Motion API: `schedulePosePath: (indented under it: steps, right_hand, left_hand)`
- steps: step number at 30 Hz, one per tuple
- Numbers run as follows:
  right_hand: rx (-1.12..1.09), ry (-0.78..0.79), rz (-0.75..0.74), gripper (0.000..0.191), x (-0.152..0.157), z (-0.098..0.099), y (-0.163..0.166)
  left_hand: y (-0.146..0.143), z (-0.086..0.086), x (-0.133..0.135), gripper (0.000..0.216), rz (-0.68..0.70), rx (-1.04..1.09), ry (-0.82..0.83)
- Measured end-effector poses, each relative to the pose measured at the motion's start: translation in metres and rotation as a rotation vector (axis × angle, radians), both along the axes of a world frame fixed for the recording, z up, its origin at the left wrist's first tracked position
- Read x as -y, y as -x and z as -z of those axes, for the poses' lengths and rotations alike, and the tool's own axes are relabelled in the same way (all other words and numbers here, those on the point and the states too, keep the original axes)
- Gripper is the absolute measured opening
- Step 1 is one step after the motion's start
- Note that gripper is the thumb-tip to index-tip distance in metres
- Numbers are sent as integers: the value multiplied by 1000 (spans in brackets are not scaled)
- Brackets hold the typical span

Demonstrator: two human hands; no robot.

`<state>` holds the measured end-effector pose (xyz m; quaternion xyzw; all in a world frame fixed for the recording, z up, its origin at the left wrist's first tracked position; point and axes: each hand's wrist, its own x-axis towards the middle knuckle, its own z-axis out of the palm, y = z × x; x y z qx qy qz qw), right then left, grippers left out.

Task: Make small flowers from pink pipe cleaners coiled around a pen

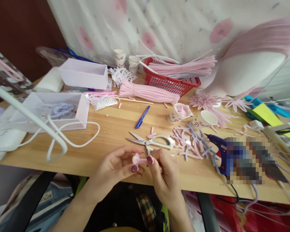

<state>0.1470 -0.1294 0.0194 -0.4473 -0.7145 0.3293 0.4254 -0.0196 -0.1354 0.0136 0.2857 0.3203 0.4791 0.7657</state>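
Observation:
My left hand (117, 167) and my right hand (164, 175) meet at the near edge of the wooden table (106, 129). Together they pinch a short pink pipe cleaner piece (139, 159) with a rounded tip; the fingers of both hands are closed on it. Just beyond the hands lie white-handled scissors (151, 141) with the blades apart. To the right of them is a scatter of cut pink and lilac pipe cleaner bits (192, 143).
A blue glue gun (218, 146) lies right of the bits. Two paper cups (180, 113) stand behind them, a blue pen (142, 117) further left. A pink pipe cleaner bundle (149, 92), a red basket (174, 84) and white boxes (83, 75) fill the back. White cord (70, 141) loops at left.

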Motion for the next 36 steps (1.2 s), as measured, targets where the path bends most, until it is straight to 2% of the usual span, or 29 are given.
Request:
schedulePosePath:
  steps: [3,6,13,18,26,29,31,33,36]
  right_hand:
    - [85,-77,-123,10,0,-6,-2]
    - [154,-170,-234,22,-1,-9,-4]
    - [315,-474,-222,34,-2,-9,-9]
    - [347,-532,-242,37,-7,-10,-11]
    - [333,-534,-309,40,-9,-12,-17]
    - [280,-448,-320,33,-7,-18,-16]
    - [197,-297,-347,25,-7,-24,-17]
    - [105,-49,-401,15,-11,-29,-18]
    - [-66,499,-492,16,-20,-27,-21]
  left_hand:
    - [0,3,-2,27,-7,126,90]
    - [3,3,-3,25,47,215,147]
    - [4,14,-4,26,137,293,228]
    - [2,23,-4,24,142,337,295]
    - [0,10,-10,26,132,209,254]
    - [2,4,-11,22,168,124,196]
    - [6,-2,-13,22,212,44,117]
    - [10,-9,-15,18,246,-83,1]
    - [17,-20,-19,6,294,-394,-224]
